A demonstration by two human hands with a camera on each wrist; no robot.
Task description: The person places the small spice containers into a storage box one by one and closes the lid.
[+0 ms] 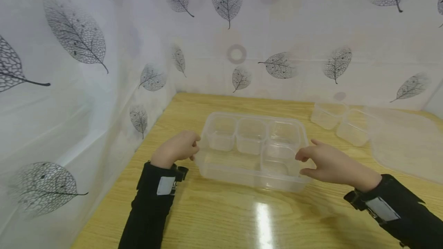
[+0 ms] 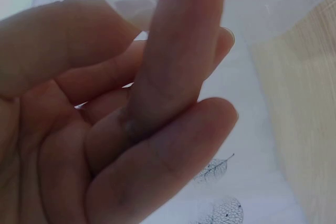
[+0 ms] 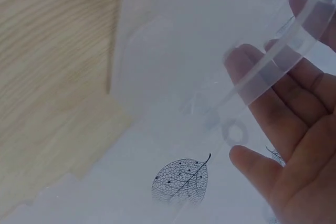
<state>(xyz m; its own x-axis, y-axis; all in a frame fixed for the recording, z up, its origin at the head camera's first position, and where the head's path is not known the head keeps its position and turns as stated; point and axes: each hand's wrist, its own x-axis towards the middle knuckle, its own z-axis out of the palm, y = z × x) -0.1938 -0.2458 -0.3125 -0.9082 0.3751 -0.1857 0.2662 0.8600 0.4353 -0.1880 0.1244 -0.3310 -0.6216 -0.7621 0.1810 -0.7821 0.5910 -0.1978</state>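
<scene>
A clear plastic food container [image 1: 228, 178] sits on the wooden table, with several small square cups [image 1: 250, 141] inside it, three along the far side and one at the near right. At the container's left end, my left hand [image 1: 178, 149] pinches the rim with curled fingers. In the left wrist view, the container's translucent edge [image 2: 131, 3] shows at the fingertips. My right hand [image 1: 328, 162] is at the right end, thumb apart from the fingers. The right wrist view shows its fingers [image 3: 273, 111] partly behind the see-through rim [image 3: 262, 66], with the thumb off the plastic.
Two more clear cups [image 1: 354, 128] stand at the back right of the table [image 1: 214, 214]. Beside them lies a flat translucent lid [image 1: 408, 141]. A white leaf-patterned sheet [image 1: 207, 49] hangs behind the table and along its left side.
</scene>
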